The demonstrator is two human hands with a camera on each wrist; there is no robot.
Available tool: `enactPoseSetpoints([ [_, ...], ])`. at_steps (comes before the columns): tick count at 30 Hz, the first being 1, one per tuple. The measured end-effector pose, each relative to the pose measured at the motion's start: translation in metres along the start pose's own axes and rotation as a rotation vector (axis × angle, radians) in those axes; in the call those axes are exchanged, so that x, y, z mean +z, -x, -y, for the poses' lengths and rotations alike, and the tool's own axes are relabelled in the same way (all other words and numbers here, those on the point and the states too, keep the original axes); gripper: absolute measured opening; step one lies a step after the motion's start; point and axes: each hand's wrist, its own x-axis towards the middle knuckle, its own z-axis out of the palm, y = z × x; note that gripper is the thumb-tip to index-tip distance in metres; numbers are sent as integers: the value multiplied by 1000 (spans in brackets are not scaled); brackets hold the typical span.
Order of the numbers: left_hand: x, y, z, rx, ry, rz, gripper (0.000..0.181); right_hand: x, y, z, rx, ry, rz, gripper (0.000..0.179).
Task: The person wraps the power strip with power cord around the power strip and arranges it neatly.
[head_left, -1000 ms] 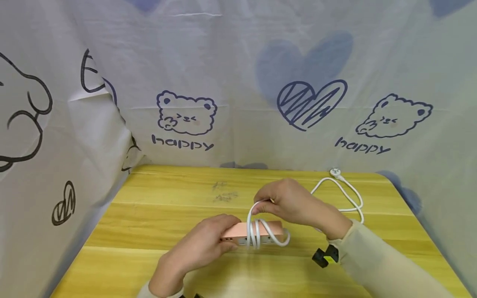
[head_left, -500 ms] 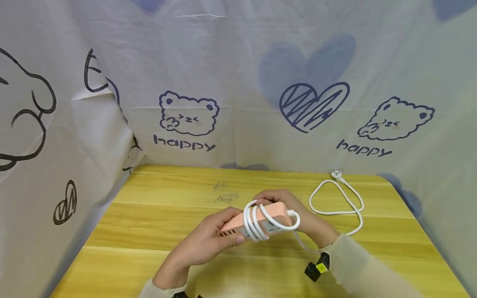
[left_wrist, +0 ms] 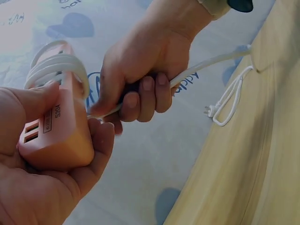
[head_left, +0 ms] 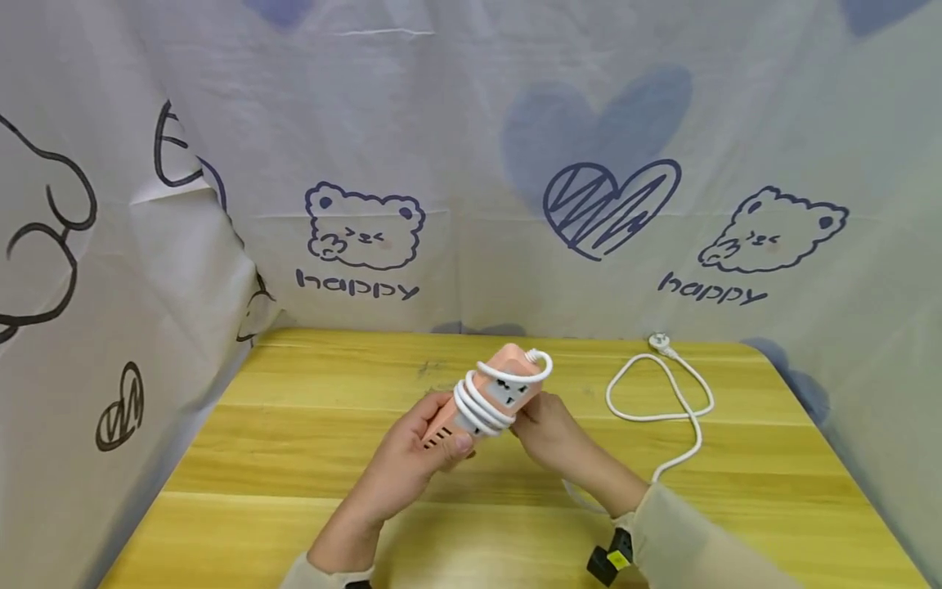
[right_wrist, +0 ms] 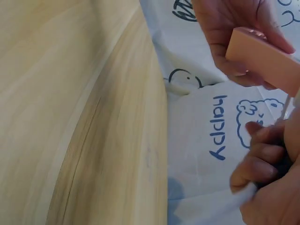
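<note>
A pink power strip [head_left: 508, 376] is held up above the table, tilted, its socket face toward the head camera. Several turns of its white cord [head_left: 471, 402] wrap around its middle. My left hand [head_left: 412, 458] grips the lower end, thumb on the face beside the USB ports, as the left wrist view also shows. Close by on the right, my right hand [left_wrist: 145, 79] has its fingers curled round the cord, just behind the strip. In the right wrist view, motion blurs the cord below the right hand [right_wrist: 267, 173].
The loose cord runs over the wooden table [head_left: 294, 458] to a white plug [head_left: 659, 342] near the back right edge. Patterned cloth [head_left: 471, 164] hangs behind the table and along its left side. Black wrist cameras sit at both cuffs.
The power strip has been raised and turned from level to tilted, its socket face now showing. My right hand went from above the strip to behind it, then lower at its right side.
</note>
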Motion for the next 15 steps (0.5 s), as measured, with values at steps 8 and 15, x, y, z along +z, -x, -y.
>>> enactPoseSetpoints([
  [8,-4,-1,1,-25,202,-3,44,2,4,-6,185,-70,95,39],
  [15,-15,0,-5,-73,242,-38,42,-5,14,-19,341,-298,115,40],
])
